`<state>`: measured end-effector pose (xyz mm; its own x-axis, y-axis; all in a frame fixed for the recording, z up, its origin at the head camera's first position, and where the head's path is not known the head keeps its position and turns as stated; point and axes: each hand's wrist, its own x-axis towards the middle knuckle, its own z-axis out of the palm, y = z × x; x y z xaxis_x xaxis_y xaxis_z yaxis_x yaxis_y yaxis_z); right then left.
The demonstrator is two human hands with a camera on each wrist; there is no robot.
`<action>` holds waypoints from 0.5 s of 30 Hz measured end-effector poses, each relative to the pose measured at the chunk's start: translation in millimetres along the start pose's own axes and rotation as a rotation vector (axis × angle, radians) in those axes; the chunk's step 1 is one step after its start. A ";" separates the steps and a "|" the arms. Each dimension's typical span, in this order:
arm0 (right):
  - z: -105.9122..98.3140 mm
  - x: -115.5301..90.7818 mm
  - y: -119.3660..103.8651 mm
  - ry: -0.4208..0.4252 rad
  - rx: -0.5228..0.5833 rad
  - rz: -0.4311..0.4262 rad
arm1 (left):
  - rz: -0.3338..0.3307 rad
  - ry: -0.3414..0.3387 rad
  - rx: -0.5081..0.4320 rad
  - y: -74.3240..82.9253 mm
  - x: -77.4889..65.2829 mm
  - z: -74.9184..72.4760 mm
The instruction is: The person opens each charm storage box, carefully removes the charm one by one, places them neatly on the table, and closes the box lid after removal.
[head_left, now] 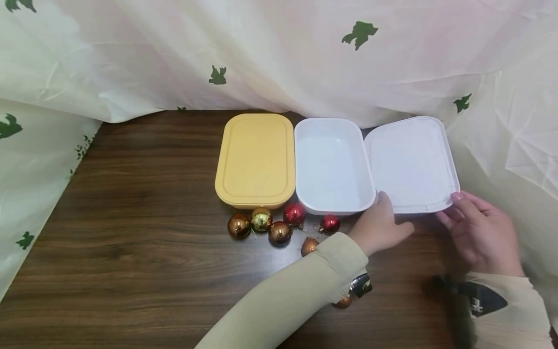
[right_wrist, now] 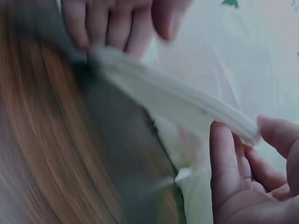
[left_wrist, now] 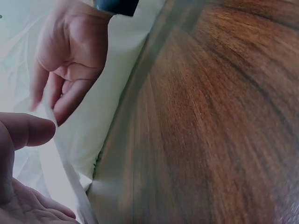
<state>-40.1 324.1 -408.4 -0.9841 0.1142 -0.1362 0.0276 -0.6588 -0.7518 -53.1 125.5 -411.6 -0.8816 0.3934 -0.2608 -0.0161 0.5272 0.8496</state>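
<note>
In the head view, a white lid (head_left: 410, 165) is beside the open white container (head_left: 333, 213). My right hand (head_left: 486, 232) pinches the lid's near right corner, thumb on top and fingers beneath. At the lid's near left corner is my left hand (head_left: 381, 225), its thumb sticking out away from the rim. The right wrist view shows the lid (right_wrist: 177, 93) edge-on, with the left hand's fingers (right_wrist: 119, 28) behind its far end and the right hand (right_wrist: 252, 177) gripping the near end. In the left wrist view, the lid's edge (left_wrist: 60, 172) passes by the left thumb.
A yellow lidded container (head_left: 257, 157) stands left of the white one. Several shiny baubles, among them a red bauble (head_left: 294, 214) and a brown bauble (head_left: 239, 226), lie in front on the dark wood table (head_left: 131, 242). White cloth (head_left: 283, 53) hangs behind and at both sides.
</note>
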 end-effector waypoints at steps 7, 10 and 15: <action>18.2 -12.4 12.0 -0.040 0.006 -0.046 | 0.034 0.001 -0.037 -0.1 0.5 -1.8; 22.8 -14.2 12.9 -0.050 -0.017 -0.058 | 0.045 0.000 -0.030 0.0 0.8 -1.8; 30.0 -17.2 11.0 -0.014 -0.047 -0.113 | 0.053 -0.016 0.019 2.6 0.4 -1.6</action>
<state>-28.2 292.6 -395.0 -0.9837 0.1751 -0.0399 -0.0759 -0.6070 -0.7911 -54.3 125.8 -408.8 -0.8733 0.4329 -0.2234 0.0394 0.5198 0.8534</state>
